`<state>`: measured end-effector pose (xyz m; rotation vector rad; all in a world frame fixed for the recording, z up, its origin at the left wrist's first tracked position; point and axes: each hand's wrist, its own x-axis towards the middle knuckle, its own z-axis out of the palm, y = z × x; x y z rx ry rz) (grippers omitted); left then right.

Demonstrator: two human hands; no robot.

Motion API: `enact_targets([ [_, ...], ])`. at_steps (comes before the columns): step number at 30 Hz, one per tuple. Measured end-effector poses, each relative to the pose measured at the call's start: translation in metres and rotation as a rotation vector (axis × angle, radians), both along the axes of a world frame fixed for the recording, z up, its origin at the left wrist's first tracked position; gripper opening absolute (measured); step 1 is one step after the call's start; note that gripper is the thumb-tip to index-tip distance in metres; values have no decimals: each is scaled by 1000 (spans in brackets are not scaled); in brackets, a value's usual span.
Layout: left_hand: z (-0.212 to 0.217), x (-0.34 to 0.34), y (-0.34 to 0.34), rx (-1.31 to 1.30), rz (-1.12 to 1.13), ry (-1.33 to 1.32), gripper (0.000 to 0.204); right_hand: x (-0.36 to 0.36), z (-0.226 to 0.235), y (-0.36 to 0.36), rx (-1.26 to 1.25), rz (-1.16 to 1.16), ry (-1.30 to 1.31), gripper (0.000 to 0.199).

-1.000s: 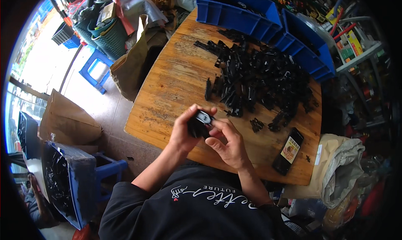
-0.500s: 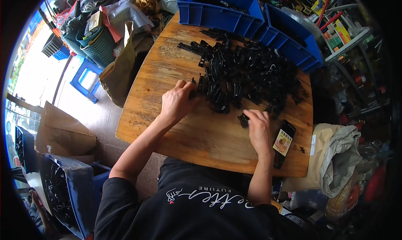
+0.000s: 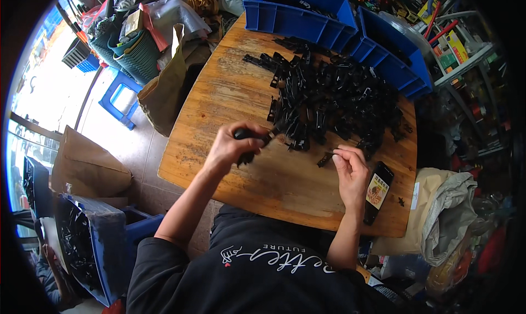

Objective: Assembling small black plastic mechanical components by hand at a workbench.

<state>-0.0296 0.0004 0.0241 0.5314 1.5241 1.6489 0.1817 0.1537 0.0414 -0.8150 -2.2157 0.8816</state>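
A wide heap of small black plastic clip-like parts (image 3: 334,95) covers the far middle of a wooden table (image 3: 219,95). Just off the heap's near left edge, my left hand (image 3: 227,147) is closed around a few black parts (image 3: 244,134), which stick out between the fingers. My right hand (image 3: 350,169) is raised over the bare wood to the right, pinching one small black part (image 3: 324,160) by thumb and fingertips. The exact kind of these parts is too small to make out. A phone with a lit screen (image 3: 378,192) lies right of my right hand.
Two blue plastic bins (image 3: 298,18) (image 3: 389,51) stand along the table's far edge. A brown paper sack (image 3: 164,89) rises by the left edge, another sack (image 3: 438,204) by the right. At lower left, a blue crate (image 3: 93,243) holds black parts.
My left hand has drawn back from the heap's edge with black parts in its grip. My right hand has turned and lifted, pinching its small part. The view has shifted slightly.
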Motion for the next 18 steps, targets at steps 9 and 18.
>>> enact_targets([
  [9,11,36,1,-1,-230,131,30,-24,27,-29,-45,178,110,15],
  [18,16,36,-2,35,-323,48,40,-28,7,-35,-67,139,47,27],
])
